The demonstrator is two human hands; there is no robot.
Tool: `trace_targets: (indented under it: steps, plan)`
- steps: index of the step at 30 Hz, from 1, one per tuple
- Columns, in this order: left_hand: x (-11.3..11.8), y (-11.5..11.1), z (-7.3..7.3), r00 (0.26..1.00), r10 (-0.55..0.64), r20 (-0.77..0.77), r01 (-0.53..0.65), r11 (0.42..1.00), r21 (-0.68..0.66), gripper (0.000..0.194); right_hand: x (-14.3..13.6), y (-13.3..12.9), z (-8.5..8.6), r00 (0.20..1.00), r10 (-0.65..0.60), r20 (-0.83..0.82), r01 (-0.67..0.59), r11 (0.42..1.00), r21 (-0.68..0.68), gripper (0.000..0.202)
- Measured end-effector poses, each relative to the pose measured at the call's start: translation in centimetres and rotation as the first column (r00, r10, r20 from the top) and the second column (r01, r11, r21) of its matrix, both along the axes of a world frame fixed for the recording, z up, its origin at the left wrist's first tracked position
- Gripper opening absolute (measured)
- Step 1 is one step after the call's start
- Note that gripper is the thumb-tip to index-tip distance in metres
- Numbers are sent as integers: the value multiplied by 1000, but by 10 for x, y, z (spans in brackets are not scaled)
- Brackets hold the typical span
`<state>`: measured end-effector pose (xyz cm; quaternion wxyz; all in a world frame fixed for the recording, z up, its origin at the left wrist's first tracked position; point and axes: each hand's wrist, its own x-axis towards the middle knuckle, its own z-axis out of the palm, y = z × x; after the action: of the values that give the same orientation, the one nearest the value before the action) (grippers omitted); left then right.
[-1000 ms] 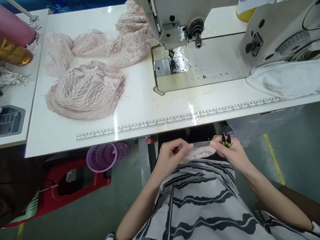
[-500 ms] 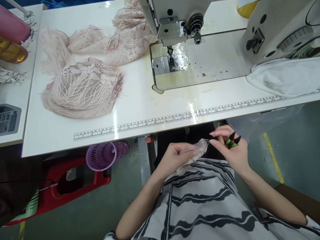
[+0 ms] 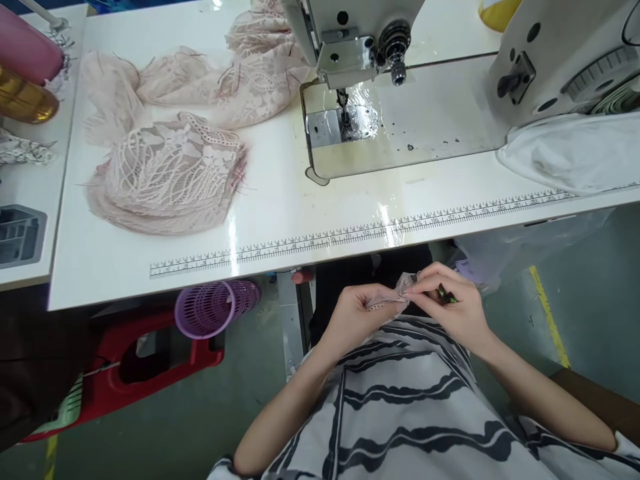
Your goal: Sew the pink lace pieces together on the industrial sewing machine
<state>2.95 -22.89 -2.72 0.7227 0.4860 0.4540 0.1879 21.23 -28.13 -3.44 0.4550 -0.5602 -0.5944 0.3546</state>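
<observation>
Both hands are working in the lap, below the front edge of the bench (image 3: 310,200), not on it. Left hand (image 3: 357,313) is closed on a small lace piece (image 3: 387,301), pinching it between thumb and fingers. Right hand (image 3: 450,310) is closed around green-handled thread snips (image 3: 447,295), with its fingertips (image 3: 413,292) also on the upper corner of the lace, right against the left hand

Risks as I read them:
- the snips' blades sit almost hidden in the palm and very close to the left hand's fingers; a blind snip could nick skin, because the cut point is covered by the right hand's own fingers
- lace is open mesh; catching a loop instead of the loose thread would ruin the edge
- piece is held in the air over the striped garment (image 3: 410,400); a loose pinch drops it to the floor or into the purple basket (image 3: 215,308)
- can't tell whether the blades are apart or together from this view

The lace pile (image 3: 165,177) and sewing machine (image 3: 360,47) are well apart from the hands
</observation>
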Motion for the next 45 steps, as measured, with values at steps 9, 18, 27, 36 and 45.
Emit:
trace_targets:
  steps: [9, 18, 27, 36, 45]
  plan:
    - [6, -6, -7, 979, 59, -194, -31, 989, 145, 18, 10, 1, 7, 988, -135, 76, 129, 989, 73, 7]
    - [4, -5, -2, 995, 47, -92, -41, 997, 67, 21, 4, 0, -6, 998, 64, -1, -64, 996, -56, 12]
    - [6, -6, -2, 992, 54, -117, -43, 994, 99, 18, 5, 2, -2, 999, -6, -46, 0, 991, -131, 9]
    - [8, -8, -12, 884, -10, -467, 204, 908, 366, 22, 6, -2, 5, 965, -144, -218, 106, 979, -175, 10]
    - [5, -5, -20, 815, 74, -575, 342, 740, 579, 18, 36, -8, 6, 963, -110, 248, 123, 992, -36, 5]
